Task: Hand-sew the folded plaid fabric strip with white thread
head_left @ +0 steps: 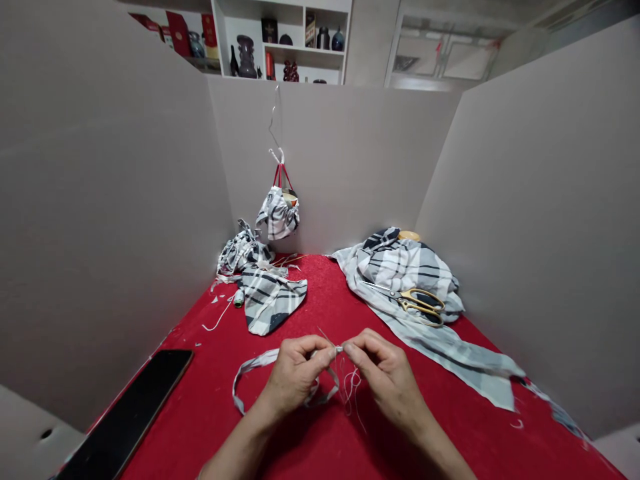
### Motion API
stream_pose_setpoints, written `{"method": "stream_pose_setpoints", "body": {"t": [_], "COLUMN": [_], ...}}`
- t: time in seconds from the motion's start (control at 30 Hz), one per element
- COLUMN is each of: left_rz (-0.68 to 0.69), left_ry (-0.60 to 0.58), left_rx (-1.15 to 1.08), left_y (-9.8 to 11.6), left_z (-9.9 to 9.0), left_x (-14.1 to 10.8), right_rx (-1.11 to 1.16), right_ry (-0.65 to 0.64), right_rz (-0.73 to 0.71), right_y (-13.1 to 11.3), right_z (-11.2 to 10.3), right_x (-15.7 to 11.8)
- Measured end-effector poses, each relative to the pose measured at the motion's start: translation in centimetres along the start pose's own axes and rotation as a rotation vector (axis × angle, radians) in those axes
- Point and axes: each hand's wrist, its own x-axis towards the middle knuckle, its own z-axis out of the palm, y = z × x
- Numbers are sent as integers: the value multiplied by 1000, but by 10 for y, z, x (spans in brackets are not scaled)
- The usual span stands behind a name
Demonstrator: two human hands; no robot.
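Observation:
My left hand [303,373] and my right hand [383,373] meet at the middle front, both closed in a pinch. Between their fingertips is the end of a narrow pale fabric strip [254,362], which loops out to the left and beneath my left hand. A thin needle [326,335] slants up beside my left fingertips; whether the fingers grip it or it sits in the cloth, I cannot tell. Loose white thread [352,383] dangles in loops below the pinched end.
Gold-handled scissors [423,303] lie on plaid cloth [400,267] at right. A plaid piece [273,297], a thread spool [239,298] and scraps are at left. A black phone [135,407] rests front left. A plaid pouch [279,213] hangs on the back panel [350,167]. Red cloth [320,287] covers the table.

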Motion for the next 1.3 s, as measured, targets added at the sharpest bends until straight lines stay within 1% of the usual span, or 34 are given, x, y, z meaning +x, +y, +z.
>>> {"method": "stream_pose_setpoints", "body": {"t": [0.07, 0.23, 0.3, 0.37, 0.43, 0.47, 0.53, 0.63, 0.77, 0.87, 0.97, 1.03, 1.1, 1.17, 1.23, 1.3], "left_rz": [-25, -147, -199, -226, -210, -194, -178, -203, -191, -176, -169, -163, -140, -93, -52, -57], "left_ry": [-7, -3, -41, -95, -155, -178, -215, -223, -228, -270, -288, -277, -269, -259, -239, -241], "left_rx": [-51, -277, -335, -301, -209, -166, -110, -62, -48, -54, -15, 0, -12, -23, -18, -10], "left_y": [0, 1, 2, 5, 6, 6, 6, 5, 5, 4, 1, -2, -3, -2, 0, 3], "left_z": [1, 4, 3, 0, -1, -2, -2, -1, -3, -3, -1, 0, 0, 0, 0, 0], "left_x": [0, -1, -1, -1, -2, -2, -1, -1, 0, 0, 0, -1, -1, -1, -2, -3], "right_rx": [122, 630, 727, 699, 617, 577, 513, 450, 367, 220, 20, -53, -6, 168, 348, 452], "right_ry": [8, -32, -48, -77, -91, -101, -131, -214, -323, -417, -465, -459, -427, -344, -232, -125], "right_rz": [56, 360, 414, 450, 477, 473, 413, 323, 326, 293, 225, 173, 145, 198, 287, 349], "right_y": [6, 20, 25, 28, 28, 28, 25, 18, 10, 8, 4, 2, 2, 6, 15, 27], "right_z": [5, 21, 25, 24, 19, 16, 10, 4, 1, -3, -7, -8, -6, 1, 11, 22], "right_x": [2, -3, -4, -1, 4, 7, 13, 20, 24, 28, 32, 33, 32, 31, 32, 36]}}
